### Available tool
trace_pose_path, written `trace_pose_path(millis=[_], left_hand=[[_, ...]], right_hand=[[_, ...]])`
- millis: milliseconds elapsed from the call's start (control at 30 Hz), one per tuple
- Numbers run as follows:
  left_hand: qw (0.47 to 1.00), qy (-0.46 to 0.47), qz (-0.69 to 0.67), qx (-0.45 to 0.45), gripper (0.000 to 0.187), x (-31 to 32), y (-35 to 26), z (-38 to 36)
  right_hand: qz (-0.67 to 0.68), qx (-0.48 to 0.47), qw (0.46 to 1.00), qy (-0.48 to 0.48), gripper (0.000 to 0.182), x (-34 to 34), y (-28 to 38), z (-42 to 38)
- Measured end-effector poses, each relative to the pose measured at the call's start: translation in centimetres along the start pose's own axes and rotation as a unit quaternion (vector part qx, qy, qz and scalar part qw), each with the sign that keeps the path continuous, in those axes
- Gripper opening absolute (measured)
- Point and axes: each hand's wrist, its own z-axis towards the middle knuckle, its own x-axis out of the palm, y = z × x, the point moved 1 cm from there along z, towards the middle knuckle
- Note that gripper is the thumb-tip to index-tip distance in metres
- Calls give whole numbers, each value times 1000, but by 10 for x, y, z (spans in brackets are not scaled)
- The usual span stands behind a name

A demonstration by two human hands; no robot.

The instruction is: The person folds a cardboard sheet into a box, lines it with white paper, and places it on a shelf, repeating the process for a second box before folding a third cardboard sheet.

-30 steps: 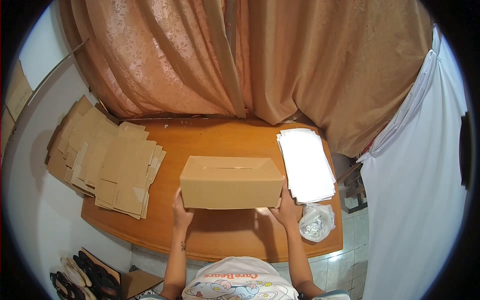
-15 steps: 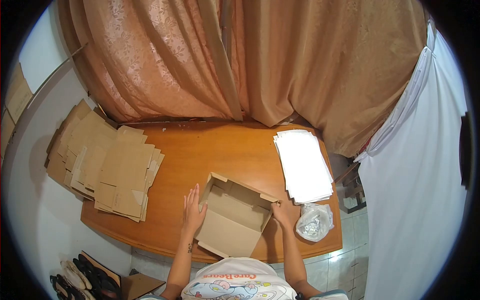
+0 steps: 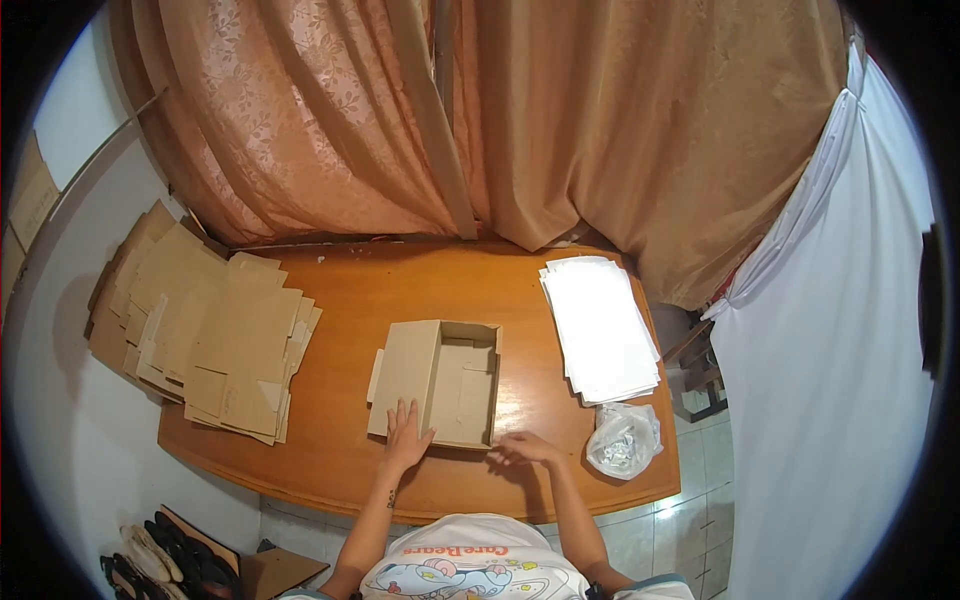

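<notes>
An open cardboard box (image 3: 467, 390) stands on the wooden table in front of me, its hollow on the right and its lid flap (image 3: 405, 365) folded out to the left. My left hand (image 3: 406, 437) lies on the near end of the lid, fingers stretched and spread. Close to the box's near right corner is my right hand (image 3: 525, 448), palm down with the fingers apart and holding nothing. Inside the box, the bare cardboard bottom shows.
Flattened cardboard boxes (image 3: 235, 345) are piled at the table's left. On the right lie a stack of white paper (image 3: 603, 330) and a clear plastic bag (image 3: 624, 443) with small silvery contents. Curtains (image 3: 560, 130) hang behind the table (image 3: 400, 275). Shoes (image 3: 170, 555) sit at lower left.
The box has turned and moved a little away from me, its lid now on the left. My left hand has come onto the lid; my right hand has let go of the box's side.
</notes>
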Motion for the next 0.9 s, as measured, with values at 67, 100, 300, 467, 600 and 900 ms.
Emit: trace_pose_path(millis=[67, 100, 300, 467, 600, 900], left_hand=[[1000, 8, 29, -9, 76, -3, -6, -4], [1000, 9, 29, -7, 76, -1, -5, -4], [998, -19, 7, 55, 72, 17, 20, 3], [997, -24, -3, 70, 71, 21, 27, 8], [997, -17, -3, 76, 71, 23, 29, 9], [998, -14, -20, 62, 70, 20, 21, 6]], right_hand=[[-13, -75, 993, -85, 37, -22, 2, 1], [-120, -92, 961, -233, 36, -29, 18, -9], [-366, -92, 724, -577, 37, -126, 10, 10], [-463, 19, 706, -535, 45, -157, -16, 24], [-504, -68, 637, -580, 35, -162, -32, 34], [-435, -201, 685, -549, 22, -154, 6, 7]])
